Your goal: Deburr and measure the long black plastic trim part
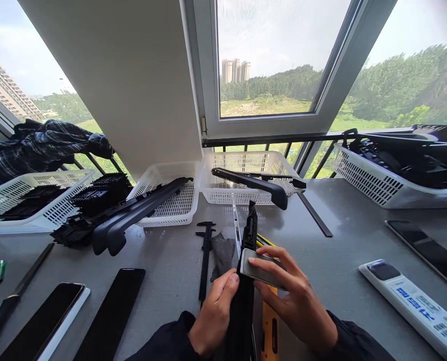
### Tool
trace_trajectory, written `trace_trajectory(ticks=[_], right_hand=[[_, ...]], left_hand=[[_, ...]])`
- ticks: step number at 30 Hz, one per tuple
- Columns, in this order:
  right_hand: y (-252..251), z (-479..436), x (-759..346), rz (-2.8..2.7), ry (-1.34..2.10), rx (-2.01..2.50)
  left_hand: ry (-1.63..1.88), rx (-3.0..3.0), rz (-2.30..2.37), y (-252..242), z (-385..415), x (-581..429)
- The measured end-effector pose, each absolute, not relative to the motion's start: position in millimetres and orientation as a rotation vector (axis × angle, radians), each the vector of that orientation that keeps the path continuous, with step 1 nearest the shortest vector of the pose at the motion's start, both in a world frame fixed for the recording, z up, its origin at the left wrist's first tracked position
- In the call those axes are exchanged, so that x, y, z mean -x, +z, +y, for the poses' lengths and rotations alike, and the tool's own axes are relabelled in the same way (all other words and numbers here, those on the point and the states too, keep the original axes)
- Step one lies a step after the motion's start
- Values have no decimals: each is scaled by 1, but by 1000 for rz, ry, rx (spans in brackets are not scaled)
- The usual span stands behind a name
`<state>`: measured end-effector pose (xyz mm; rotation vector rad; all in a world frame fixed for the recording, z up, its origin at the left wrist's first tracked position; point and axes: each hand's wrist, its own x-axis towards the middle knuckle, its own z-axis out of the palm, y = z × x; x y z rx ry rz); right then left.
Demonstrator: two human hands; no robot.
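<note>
My left hand (218,306) is closed around a long black plastic part (250,230), which points away from me. Against the top of that part, my right hand (293,288) grips a flat grey rectangular piece with a pale edge (261,266), fingers lying across it. What kind of piece it is, I cannot tell. Just left of the part lie a dark grey cloth (222,250) and a black vernier caliper (205,250). A steel ruler (236,220) runs behind it. Under my right hand is an orange-yellow slotted tool (270,328), partly hidden.
White baskets (171,220) line the table's back edge. Long black handle-shaped parts (253,184) rest across the middle one. Stacked black parts (99,198) stand at left. Phones (113,311) lie left and right, near a white labelled device (415,306) and a file (31,271).
</note>
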<state>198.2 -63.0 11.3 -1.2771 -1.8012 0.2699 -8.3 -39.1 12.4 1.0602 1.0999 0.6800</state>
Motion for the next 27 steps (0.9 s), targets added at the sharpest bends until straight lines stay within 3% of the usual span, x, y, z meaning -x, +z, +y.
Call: trace_trajectory(ticks=[27], right_hand=[[22,-65,-197,-1824,353,1212]], left_hand=[[755,-822,1170,-1,-33,12]])
